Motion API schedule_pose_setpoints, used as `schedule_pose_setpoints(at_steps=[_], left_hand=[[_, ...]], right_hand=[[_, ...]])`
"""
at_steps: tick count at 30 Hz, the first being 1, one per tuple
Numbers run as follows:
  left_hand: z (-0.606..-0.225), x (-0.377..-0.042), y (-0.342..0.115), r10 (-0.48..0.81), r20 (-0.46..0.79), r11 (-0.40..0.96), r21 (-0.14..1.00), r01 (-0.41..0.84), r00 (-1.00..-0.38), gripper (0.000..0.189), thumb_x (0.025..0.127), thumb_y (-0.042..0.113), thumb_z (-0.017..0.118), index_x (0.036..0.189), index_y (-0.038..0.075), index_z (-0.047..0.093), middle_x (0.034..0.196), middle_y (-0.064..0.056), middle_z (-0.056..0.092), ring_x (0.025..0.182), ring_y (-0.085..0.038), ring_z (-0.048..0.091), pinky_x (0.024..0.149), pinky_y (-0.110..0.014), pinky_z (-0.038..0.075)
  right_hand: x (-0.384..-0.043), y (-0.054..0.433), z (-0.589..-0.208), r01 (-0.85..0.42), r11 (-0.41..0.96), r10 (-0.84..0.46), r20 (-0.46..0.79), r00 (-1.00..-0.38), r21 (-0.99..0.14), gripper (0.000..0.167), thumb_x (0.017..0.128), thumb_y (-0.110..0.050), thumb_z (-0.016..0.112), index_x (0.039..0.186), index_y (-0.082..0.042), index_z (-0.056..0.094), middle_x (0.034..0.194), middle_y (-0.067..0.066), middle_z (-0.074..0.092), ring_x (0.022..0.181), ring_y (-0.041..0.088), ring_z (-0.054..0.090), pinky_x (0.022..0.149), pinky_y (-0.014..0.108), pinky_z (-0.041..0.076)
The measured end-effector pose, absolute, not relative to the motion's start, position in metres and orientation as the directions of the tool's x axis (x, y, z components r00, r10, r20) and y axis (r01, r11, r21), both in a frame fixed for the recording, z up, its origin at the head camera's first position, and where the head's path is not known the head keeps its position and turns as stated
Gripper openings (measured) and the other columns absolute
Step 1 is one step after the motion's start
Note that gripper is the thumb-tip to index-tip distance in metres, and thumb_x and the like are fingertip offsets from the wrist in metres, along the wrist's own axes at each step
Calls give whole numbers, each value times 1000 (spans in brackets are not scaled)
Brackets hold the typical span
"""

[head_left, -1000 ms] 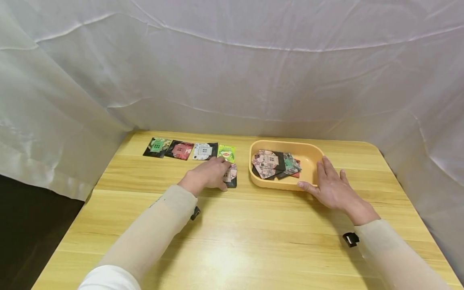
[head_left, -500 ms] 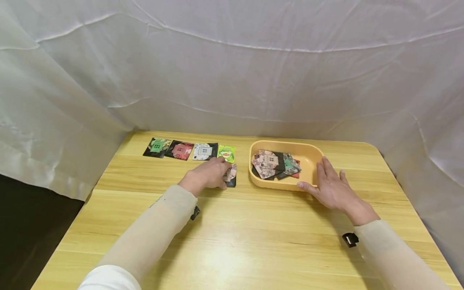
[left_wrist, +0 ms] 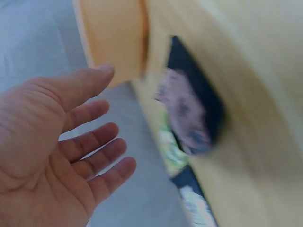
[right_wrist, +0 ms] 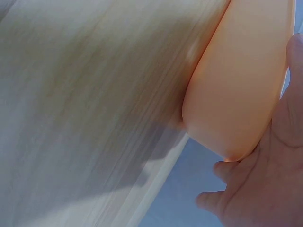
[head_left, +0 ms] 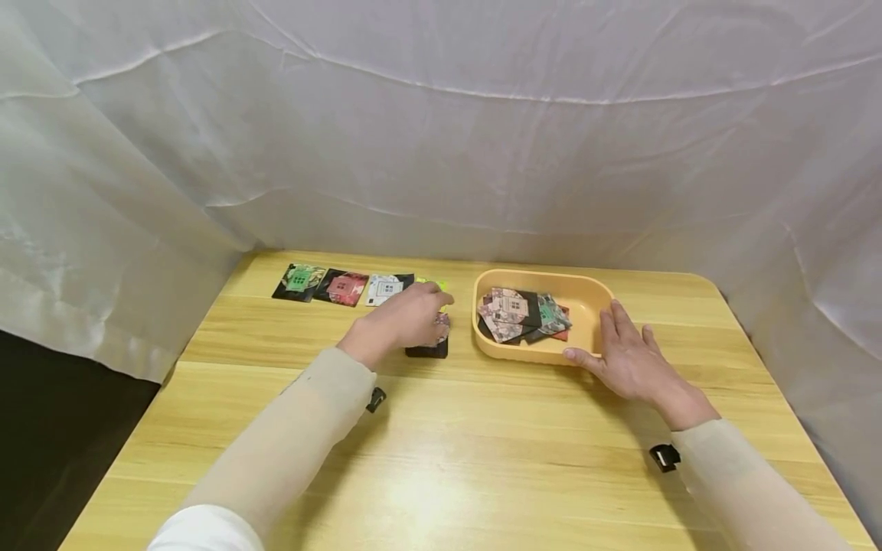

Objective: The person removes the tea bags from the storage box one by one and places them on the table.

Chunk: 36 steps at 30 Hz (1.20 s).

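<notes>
In the head view, my left hand hovers over a black sachet with a pink floral label, its fingers loosely bent and holding nothing. The left wrist view shows that sachet lying apart from the hand. Just behind it, a green and yellow Lipton tea sachet is mostly covered by the hand. My right hand rests against the right front corner of an orange tray, fingers fairly straight along the side and thumb at the front rim. Several sachets lie overlapping inside the tray.
Left of the Lipton sachet, a row holds a white and black sachet, a red one and a green one. All lie flat on the wooden table, near its back edge. A pale curtain hangs behind.
My left hand has risen off the pink-labelled sachet, uncovering more of its lower part and covering more of the Lipton sachet. The right hand and tray stay in place.
</notes>
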<state>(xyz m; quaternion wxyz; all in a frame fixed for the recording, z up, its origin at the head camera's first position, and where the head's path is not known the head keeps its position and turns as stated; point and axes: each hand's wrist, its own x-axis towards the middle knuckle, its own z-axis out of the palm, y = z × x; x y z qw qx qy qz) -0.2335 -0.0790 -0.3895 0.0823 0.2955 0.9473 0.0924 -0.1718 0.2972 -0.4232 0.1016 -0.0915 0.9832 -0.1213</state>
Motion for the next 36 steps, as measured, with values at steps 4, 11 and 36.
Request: schedule_pose_setpoints(at_steps=[4,11,36], left_hand=[[-377,-236,-60,610,-34,779,213,590,-792,49,106,27,62,152,12,57,149,-12,59,143,-31,51,125,-45,37],[-371,-245,-11,672,-64,735,180,654,-738,45,106,23,62,150,14,58,153,-8,57,144,-27,52,124,-41,40],[-400,-252,60,595,-262,785,-14,619,-760,40,104,27,58,140,10,62,144,-8,64,133,-23,60,112,-36,50]], right_hand=[[-172,296,-424,-153,952,-205,-183,-961,-267,117,101,-77,39,161,15,-2,169,31,-22,157,57,-2,122,78,-1],[-174,295,-426,-153,952,-204,-176,-963,-266,117,101,-77,38,161,16,-1,169,32,-21,157,57,-2,121,79,0],[-171,296,-424,-155,955,-197,-152,-968,-253,118,101,-77,40,160,18,2,169,35,-16,156,59,6,120,80,2]])
